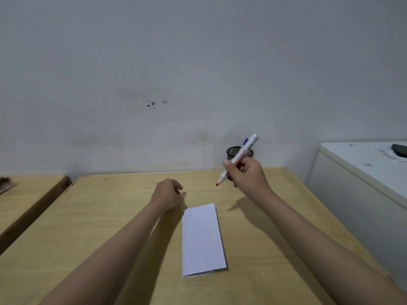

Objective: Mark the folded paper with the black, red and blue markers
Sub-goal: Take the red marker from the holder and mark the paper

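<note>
While my right hand point(246, 172) holds one uncapped red marker point(237, 159) above the counter point(110, 216), its fingers closed around the barrel and the red tip pointing down and to the left, my left hand point(168, 193) rests on the wood as a loose fist, and I cannot tell if something is inside it. I count one folded paper point(202, 238), white, lying flat between my two forearms, with the fold at its near end; at its far left corner a small black mark shows. One black mesh pen cup point(240, 151) stands at the far edge against the wall point(198, 62), partly behind my right hand, and a blue-capped marker point(245, 142) stands in it. To the left of the paper and in front of it the pale wood is bare. A gap separates this counter from a second wooden surface point(28, 194) on the left. On the right stands a white cabinet point(356, 183) with one dark object point(399, 150) on top.
</note>
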The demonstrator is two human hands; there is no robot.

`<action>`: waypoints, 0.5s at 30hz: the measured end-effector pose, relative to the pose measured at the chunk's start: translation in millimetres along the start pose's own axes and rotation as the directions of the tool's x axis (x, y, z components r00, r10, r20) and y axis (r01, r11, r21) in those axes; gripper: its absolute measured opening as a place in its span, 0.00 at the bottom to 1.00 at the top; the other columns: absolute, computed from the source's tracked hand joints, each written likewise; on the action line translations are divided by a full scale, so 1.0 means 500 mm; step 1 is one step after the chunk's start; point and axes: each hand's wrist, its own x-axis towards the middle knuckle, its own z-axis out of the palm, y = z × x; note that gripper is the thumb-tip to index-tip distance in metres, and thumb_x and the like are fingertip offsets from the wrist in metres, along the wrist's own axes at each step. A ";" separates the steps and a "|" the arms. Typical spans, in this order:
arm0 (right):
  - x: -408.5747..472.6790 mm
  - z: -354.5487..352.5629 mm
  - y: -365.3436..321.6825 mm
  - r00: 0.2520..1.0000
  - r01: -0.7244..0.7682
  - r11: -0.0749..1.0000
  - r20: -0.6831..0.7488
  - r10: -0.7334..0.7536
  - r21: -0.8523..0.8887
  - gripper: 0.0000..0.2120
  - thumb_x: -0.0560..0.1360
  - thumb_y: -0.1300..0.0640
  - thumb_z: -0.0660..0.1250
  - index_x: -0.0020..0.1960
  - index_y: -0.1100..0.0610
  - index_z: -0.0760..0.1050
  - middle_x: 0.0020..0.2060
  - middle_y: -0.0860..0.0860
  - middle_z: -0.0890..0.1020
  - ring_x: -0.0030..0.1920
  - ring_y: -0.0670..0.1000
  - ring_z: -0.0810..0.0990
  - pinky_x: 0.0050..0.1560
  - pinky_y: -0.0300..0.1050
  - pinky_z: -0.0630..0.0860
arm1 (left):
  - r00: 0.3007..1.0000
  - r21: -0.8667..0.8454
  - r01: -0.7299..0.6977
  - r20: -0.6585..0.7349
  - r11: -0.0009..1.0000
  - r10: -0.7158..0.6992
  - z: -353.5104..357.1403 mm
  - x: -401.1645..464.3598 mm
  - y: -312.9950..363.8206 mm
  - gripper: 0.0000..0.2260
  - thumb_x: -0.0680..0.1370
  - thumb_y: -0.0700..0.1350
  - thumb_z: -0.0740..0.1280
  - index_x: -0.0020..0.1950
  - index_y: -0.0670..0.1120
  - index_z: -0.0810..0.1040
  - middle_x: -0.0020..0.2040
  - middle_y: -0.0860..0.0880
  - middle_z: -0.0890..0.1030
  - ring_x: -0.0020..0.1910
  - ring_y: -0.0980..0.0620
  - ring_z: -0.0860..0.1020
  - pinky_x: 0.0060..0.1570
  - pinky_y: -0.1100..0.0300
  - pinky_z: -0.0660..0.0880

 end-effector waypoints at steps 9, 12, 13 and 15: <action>-0.007 0.047 0.049 0.998 -0.067 0.991 0.004 0.067 0.119 0.12 0.72 0.57 0.72 0.40 0.66 0.76 0.25 0.51 0.77 0.22 0.47 0.69 0.26 0.43 0.69 | 0.998 -0.305 0.048 -0.033 0.951 -0.061 0.006 -0.021 -0.017 0.15 0.74 0.38 0.65 0.61 0.43 0.72 0.52 0.45 0.77 0.38 0.56 0.78 0.38 0.64 0.72; -0.017 0.092 0.065 0.980 -0.195 0.952 0.019 0.197 0.237 0.10 0.71 0.62 0.72 0.36 0.58 0.71 0.29 0.54 0.80 0.23 0.47 0.75 0.25 0.42 0.76 | 0.998 -0.337 -0.003 -0.059 0.942 -0.018 -0.001 -0.072 -0.028 0.11 0.72 0.41 0.69 0.53 0.45 0.75 0.49 0.48 0.78 0.39 0.57 0.77 0.37 0.66 0.72; -0.021 0.109 0.070 0.970 -0.239 0.931 0.033 0.239 0.275 0.10 0.71 0.63 0.72 0.36 0.58 0.71 0.28 0.54 0.80 0.24 0.47 0.77 0.26 0.43 0.78 | 1.000 -0.320 -0.004 -0.017 0.947 -0.001 -0.002 -0.089 -0.034 0.13 0.69 0.43 0.72 0.51 0.47 0.75 0.47 0.50 0.78 0.40 0.55 0.77 0.39 0.65 0.74; -0.027 0.139 0.080 0.953 -0.301 0.899 0.060 0.298 0.319 0.10 0.71 0.65 0.71 0.37 0.58 0.70 0.27 0.52 0.80 0.25 0.47 0.78 0.30 0.46 0.80 | 0.996 -0.212 -0.005 0.086 0.977 0.023 0.001 -0.114 -0.048 0.21 0.62 0.53 0.75 0.51 0.52 0.75 0.48 0.53 0.78 0.46 0.52 0.76 0.48 0.58 0.75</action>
